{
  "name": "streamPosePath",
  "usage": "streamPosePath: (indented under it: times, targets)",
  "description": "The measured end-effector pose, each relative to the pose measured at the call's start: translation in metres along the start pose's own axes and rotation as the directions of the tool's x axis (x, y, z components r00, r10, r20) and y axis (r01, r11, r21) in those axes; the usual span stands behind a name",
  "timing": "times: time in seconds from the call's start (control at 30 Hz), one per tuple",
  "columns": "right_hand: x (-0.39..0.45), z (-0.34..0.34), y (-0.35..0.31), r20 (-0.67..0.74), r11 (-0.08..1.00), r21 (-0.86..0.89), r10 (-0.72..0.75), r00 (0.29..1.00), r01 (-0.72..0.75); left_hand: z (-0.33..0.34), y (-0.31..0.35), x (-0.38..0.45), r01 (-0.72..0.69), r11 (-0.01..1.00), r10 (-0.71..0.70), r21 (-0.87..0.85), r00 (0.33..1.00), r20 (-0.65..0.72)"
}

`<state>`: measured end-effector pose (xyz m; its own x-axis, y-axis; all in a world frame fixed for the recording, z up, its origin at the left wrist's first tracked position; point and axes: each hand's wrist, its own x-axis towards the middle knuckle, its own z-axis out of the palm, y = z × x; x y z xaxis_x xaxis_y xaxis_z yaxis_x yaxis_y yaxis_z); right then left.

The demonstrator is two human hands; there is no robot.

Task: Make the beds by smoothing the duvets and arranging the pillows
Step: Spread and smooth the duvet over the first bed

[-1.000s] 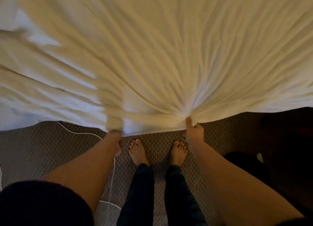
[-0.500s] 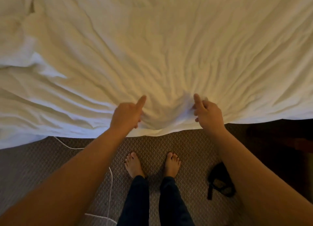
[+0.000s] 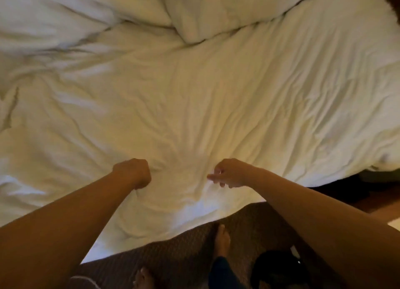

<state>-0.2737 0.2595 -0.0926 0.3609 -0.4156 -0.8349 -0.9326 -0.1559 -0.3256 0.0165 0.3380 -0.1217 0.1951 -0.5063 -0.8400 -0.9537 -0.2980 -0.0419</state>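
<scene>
A white, wrinkled duvet covers the bed and hangs over the near edge. My left hand is a closed fist near that edge, and the fabric puckers into it as it grips the duvet. A short way to its right, my right hand lies on the duvet with loosely curled fingers and the index finger pointing left; no cloth shows in its grasp. A plump white pillow lies at the far side of the bed. Another white bulge to its left is a pillow or bunched bedding; I cannot tell which.
Brown patterned carpet runs along the near side of the bed, with my bare feet on it. A white cable lies at the lower left. A black object sits on the floor at the lower right. A dark gap shows beyond the duvet's right corner.
The duvet, lifted and pulled taut a second ago, now lies flat on the bed. Both hands moved forward onto it, and the view rose, showing the pillows. The right hand loosened its grip.
</scene>
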Motion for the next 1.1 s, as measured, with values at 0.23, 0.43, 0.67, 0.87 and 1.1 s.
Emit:
streamPosePath:
  times: [0.23,0.43,0.67,0.87,1.1]
  targets:
    - [0.041,-0.136,0.1,-0.487,0.94,-0.341,-0.179,0.855,0.002,-0.125,0.103,0.023,-0.327,0.901,0.137,-0.285,0.838,-0.529]
    - [0.15,-0.257,0.158,-0.576,0.872,-0.483,-0.246,0.779,-0.082,-0.177,0.177,0.138,-0.349,0.917,0.208,-0.193,0.831,-0.516]
    - [0.253,-0.336,0.182,-0.535,0.837,-0.547,-0.347,0.77,-0.003,-0.227,0.234,0.279,-0.047,0.981,-0.073,-0.191,0.814,-0.576]
    - [0.252,-0.302,0.209,-0.549,0.797,-0.589,-0.518,0.656,0.136,-0.217,0.233,0.29,-0.063,0.987,-0.059,-0.151,0.725,-0.686]
    - [0.216,-0.239,0.23,-0.524,0.753,-0.637,-0.58,0.624,0.165,-0.235,0.236,0.279,0.015,0.987,-0.103,-0.163,0.827,-0.553]
